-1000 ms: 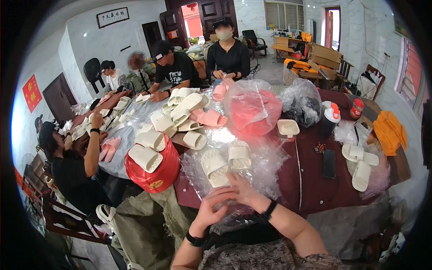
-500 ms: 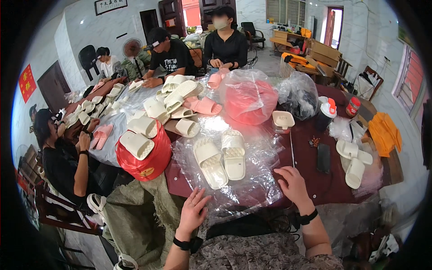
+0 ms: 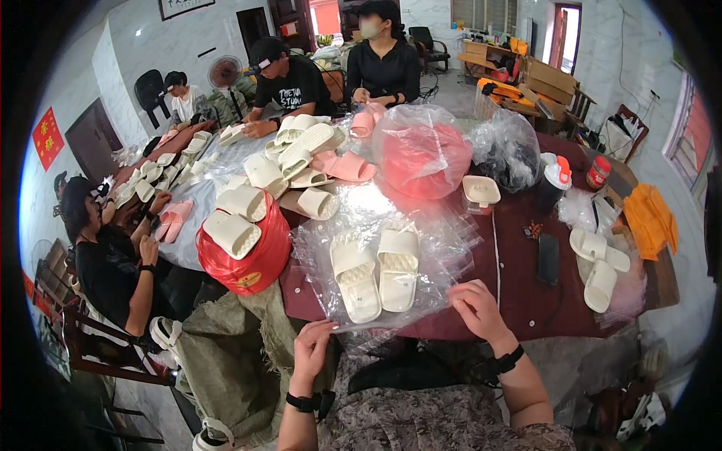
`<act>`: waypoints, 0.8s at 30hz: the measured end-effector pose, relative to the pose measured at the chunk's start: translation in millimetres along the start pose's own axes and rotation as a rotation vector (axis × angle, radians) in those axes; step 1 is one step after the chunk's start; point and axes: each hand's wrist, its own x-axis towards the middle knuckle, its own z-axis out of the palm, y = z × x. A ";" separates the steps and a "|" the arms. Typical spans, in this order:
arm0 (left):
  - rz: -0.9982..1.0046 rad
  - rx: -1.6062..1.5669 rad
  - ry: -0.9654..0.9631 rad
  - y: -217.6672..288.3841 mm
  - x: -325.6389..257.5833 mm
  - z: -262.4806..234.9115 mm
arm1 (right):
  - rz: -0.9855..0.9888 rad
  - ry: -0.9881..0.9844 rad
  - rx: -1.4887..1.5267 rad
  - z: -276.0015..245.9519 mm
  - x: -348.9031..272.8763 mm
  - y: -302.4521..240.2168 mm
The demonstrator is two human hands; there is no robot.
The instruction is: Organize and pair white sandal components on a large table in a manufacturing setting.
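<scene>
In front of me a pair of cream slide slippers [image 3: 397,274] lies side by side, toes pointing away, on clear plastic bags [image 3: 444,248]. My left hand [image 3: 310,347] has its fingers closed on the near left edge of the top plastic bag. At the right edge of the same bag, my right hand [image 3: 479,310] pinches the film between thumb and fingers. The bag's near edge stretches between both hands, just below the slippers' heels. Neither hand touches the slippers.
Left stands a red plastic bag [image 3: 244,259] topped with cream slippers; a slipper pile [image 3: 301,150] lies beyond. A bagged red bundle [image 3: 421,158], a lidded tub [image 3: 481,192], a bottle [image 3: 554,180], a phone [image 3: 548,259] and more slippers [image 3: 599,282] flank the right. Several people work around the table.
Both hands, open and apart from the film before, have closed on the plastic bag's near edge. My right hand has moved slightly left. The view has shifted a little.
</scene>
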 end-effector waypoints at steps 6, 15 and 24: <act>-0.157 0.100 0.118 -12.4 10.6 12.8 | 0.358 0.076 0.066 29.7 7.4 16.6; -0.374 0.453 0.288 9.8 40.4 33.7 | 0.384 0.239 -0.196 71.1 10.0 48.1; 0.196 0.694 -0.104 22.7 51.4 77.2 | 0.406 0.251 -0.236 67.6 11.3 41.8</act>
